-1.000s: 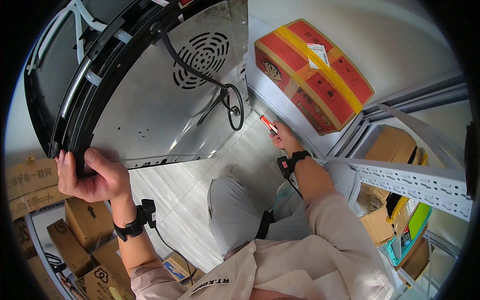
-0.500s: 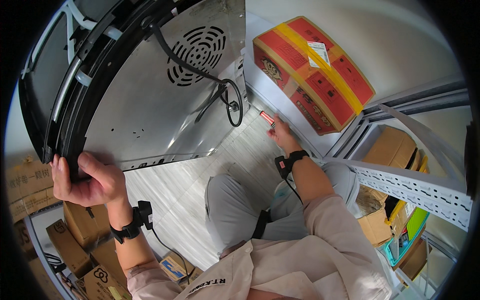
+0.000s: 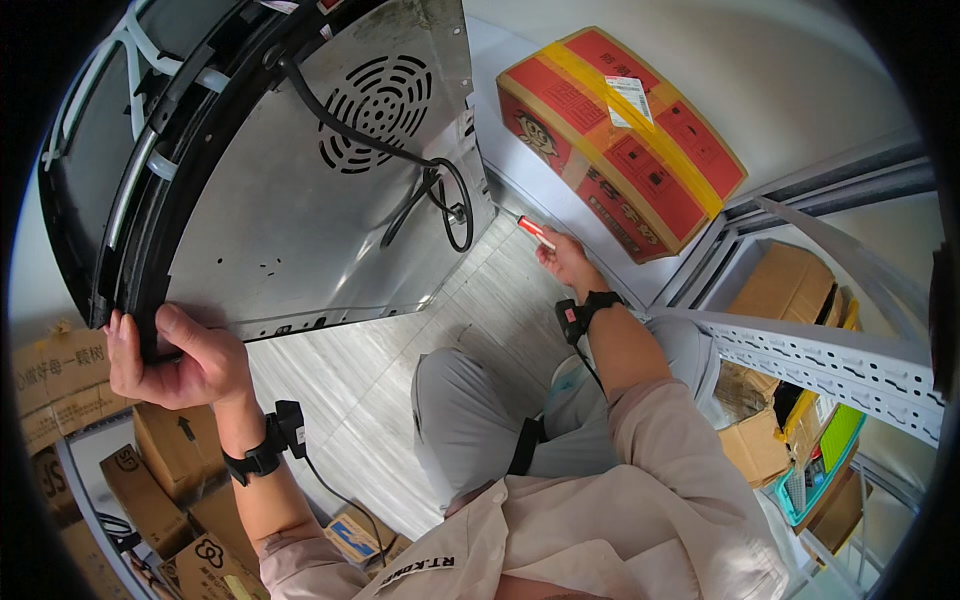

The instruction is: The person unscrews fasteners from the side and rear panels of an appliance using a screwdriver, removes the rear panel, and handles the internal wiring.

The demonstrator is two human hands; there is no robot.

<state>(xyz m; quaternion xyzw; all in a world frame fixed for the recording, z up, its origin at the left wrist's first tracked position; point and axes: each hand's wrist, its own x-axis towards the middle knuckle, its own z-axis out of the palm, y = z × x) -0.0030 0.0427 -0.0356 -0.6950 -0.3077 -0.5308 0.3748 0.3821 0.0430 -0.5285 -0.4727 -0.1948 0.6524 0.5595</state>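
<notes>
In the head view, the left hand clasps the appliance by its black rim; the right hand is closed round a red-handled screwdriver, aimed at the appliance's side. A looped cable crosses the panel; a red carton stands nearby.

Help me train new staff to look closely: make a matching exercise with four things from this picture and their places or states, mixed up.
Things:
1. Screwdriver
2. Left hand
3. Red box
4. Black cord

Places or states:
A. Crossed by yellow tape
B. Partly looped, in front of the metal panel
C. Held in the right hand
D. Gripping a black edge

Pairs: 1-C, 2-D, 3-A, 4-B
</notes>
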